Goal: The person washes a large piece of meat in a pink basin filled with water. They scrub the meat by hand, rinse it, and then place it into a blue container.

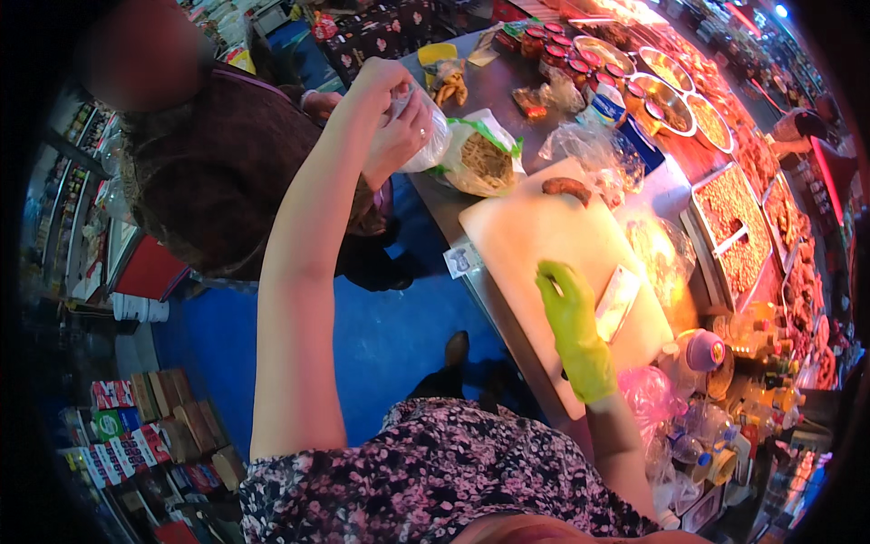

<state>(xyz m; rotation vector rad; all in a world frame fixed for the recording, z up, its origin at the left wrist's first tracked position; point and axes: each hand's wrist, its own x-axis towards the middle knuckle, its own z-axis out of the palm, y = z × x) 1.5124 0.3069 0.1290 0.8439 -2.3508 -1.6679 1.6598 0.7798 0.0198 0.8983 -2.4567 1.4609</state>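
Observation:
My left hand [386,73], bare, is stretched far forward with its fingers bent at the top of a translucent plastic bag [429,146]. Another person's hand [402,132], wearing a ring, is on the same bag just below mine. My right hand [561,289], in a yellow-green rubber glove, is over a pale cutting board [523,231]. Its fingers are curled, and I see nothing between them. Beside the glove lies a broad-bladed cleaver [617,302]; its handle seems hidden under my wrist. A brown sausage-like piece of food [567,189] rests at the board's far end.
An open bag of pale shredded food [486,162] stands beyond the board. Red-lidded jars [557,51], metal bowls [669,102] and a tray of peanut-like pieces [731,224] line the right. Several plastic bottles [700,428] stand near my right arm. A person in dark clothes [217,170] is at the left.

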